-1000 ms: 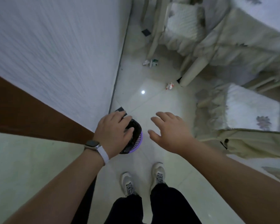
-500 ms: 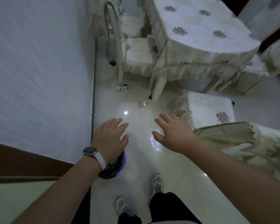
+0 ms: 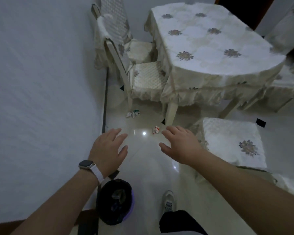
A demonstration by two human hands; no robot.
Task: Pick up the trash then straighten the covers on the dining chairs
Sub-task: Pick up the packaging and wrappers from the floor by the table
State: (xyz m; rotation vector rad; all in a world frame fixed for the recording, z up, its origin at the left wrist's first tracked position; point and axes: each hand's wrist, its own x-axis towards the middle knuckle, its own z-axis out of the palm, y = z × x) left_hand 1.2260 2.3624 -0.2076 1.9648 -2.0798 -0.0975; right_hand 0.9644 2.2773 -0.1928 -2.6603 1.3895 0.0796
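Note:
Two bits of trash lie on the pale floor: a red-and-white crumpled wrapper (image 3: 156,130) near a table leg, and a white-green crumpled piece (image 3: 133,113) beside the chair by the wall. My left hand (image 3: 107,150) and my right hand (image 3: 178,143) hover above the floor with fingers spread, holding nothing. The right fingertips are close to the red-and-white wrapper. A black-lined trash bin (image 3: 115,200) with a purple rim stands under my left wrist. A covered dining chair (image 3: 148,78) stands at the wall, another covered seat (image 3: 231,141) on the right.
A dining table (image 3: 210,46) under a flowered cloth fills the upper right, with more covered chairs (image 3: 285,78) beyond it. A white wall (image 3: 41,82) runs along the left. My shoe (image 3: 168,200) stands on the glossy floor beside the bin.
My left hand has come off the bin's rim and both hands have moved forward toward the trash. The view has lifted, so the bin now sits behind my left wrist.

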